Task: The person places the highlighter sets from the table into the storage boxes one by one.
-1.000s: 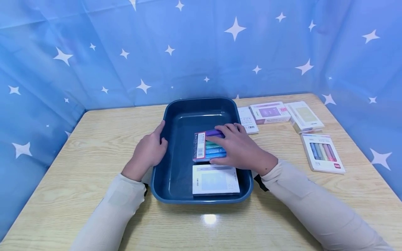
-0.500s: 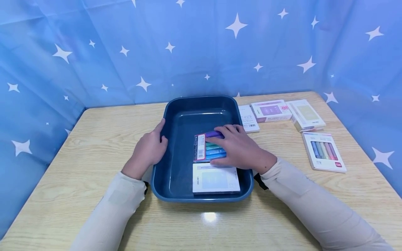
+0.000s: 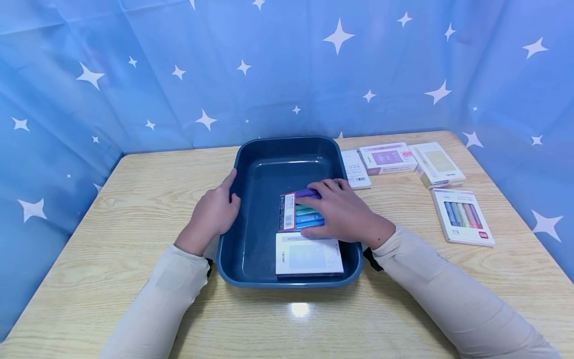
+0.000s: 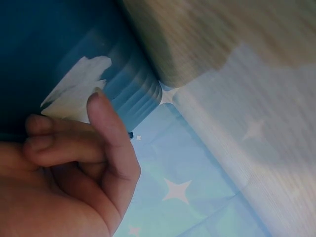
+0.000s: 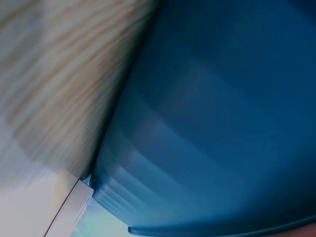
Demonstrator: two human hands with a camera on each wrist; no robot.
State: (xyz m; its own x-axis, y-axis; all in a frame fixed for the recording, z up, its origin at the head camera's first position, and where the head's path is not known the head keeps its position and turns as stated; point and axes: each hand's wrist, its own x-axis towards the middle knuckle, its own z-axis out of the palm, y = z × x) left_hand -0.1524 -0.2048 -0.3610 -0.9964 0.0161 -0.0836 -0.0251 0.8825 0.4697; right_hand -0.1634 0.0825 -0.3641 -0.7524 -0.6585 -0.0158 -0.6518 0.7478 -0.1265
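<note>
Purple-green-blue marker pack [image 3: 299,214] has slid slightly rightward.

Over the last second your right hand [image 3: 343,212] and the pen pack [image 3: 299,215] have eased slightly toward you in the tray [image 3: 291,285], so the strip between the pack and the white box [image 3: 309,255] beside your thumb has all but closed. In the last half second the pack has also slipped a little deeper under your fingers, its labelled end now nearer your fingertips.
</note>
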